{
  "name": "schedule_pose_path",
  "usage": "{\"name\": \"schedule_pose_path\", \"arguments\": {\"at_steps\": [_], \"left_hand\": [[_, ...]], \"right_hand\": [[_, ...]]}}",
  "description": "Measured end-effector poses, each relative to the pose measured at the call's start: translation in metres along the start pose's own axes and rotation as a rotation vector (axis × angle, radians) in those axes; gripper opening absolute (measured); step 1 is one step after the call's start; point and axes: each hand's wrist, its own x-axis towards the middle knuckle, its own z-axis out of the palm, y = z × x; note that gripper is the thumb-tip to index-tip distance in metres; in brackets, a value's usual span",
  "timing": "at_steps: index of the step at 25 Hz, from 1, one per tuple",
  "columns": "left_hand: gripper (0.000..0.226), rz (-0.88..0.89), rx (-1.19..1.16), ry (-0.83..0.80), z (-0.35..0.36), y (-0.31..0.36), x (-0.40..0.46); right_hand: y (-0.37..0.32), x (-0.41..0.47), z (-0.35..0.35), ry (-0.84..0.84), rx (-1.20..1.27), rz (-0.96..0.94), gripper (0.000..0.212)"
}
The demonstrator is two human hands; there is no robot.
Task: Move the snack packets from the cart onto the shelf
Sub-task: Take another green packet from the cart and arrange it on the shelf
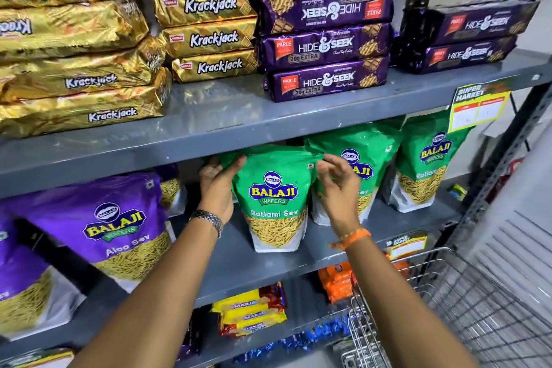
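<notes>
Grey metal shelf [239, 266] unit, wire cart [466, 302] at lower right. A green Ratlami Sev packet [276, 203] stands upright at the middle shelf's front edge, left hand [216, 191] gripping its top left corner. Right hand [339, 185] released, fingers loosely curled just beside its top right corner; further green packets [424, 164] stand behind.

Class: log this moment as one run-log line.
step: shelving | left hand: grips green packet | right hand: open at packet top | shelf: middle

The green Ratlami Sev pouch [276, 200] stands on the grey metal middle shelf [263, 263], right of the purple Aloo Sev pouch [101, 224], left of two more green pouches [388, 164].
</notes>
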Motion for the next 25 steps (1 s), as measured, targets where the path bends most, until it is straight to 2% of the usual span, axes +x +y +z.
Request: {"name": "schedule_pose_path", "arguments": {"at_steps": [1,2,4,6,8,9,11,14,18,22,25], "left_hand": [[0.035,-0.011,0.066,-0.012,-0.008,-0.006,-0.002],[0.046,-0.026,0.122,-0.021,-0.018,-0.017,-0.006],[0.072,-0.036,0.225,-0.051,-0.041,-0.043,-0.016],[0.087,-0.041,0.367,-0.121,-0.057,-0.072,-0.026],[0.094,-0.046,0.447,-0.180,-0.065,-0.098,-0.035],[0.092,-0.037,0.480,-0.176,-0.067,-0.109,-0.037],[0.084,-0.002,0.547,-0.120,-0.068,-0.124,-0.038],[0.074,0.063,0.534,-0.032,-0.069,-0.130,-0.039],[0.071,0.098,0.516,0.091,-0.087,-0.126,-0.050],[0.072,0.123,0.552,0.097,-0.101,-0.116,-0.057],[0.073,0.124,0.550,0.100,-0.099,-0.113,-0.059]], "right_hand": [[0.005,-0.005,-0.016,0.117,0.032,-0.002,0.020],[0.011,-0.012,-0.034,0.237,0.035,-0.002,0.038],[0.030,-0.023,-0.070,0.392,-0.108,0.037,0.073],[0.051,-0.019,-0.098,0.330,-0.319,0.132,0.098],[0.072,-0.007,-0.114,0.148,-0.356,0.184,0.109],[0.079,0.000,-0.118,0.043,-0.318,0.180,0.110],[0.090,0.012,-0.123,-0.117,-0.250,0.158,0.098],[0.102,0.034,-0.129,-0.260,-0.177,0.181,0.075],[0.104,0.051,-0.146,-0.423,-0.132,0.269,0.065],[0.100,0.057,-0.150,-0.506,-0.096,0.344,0.051],[0.096,0.056,-0.150,-0.510,-0.104,0.377,0.052]]}}
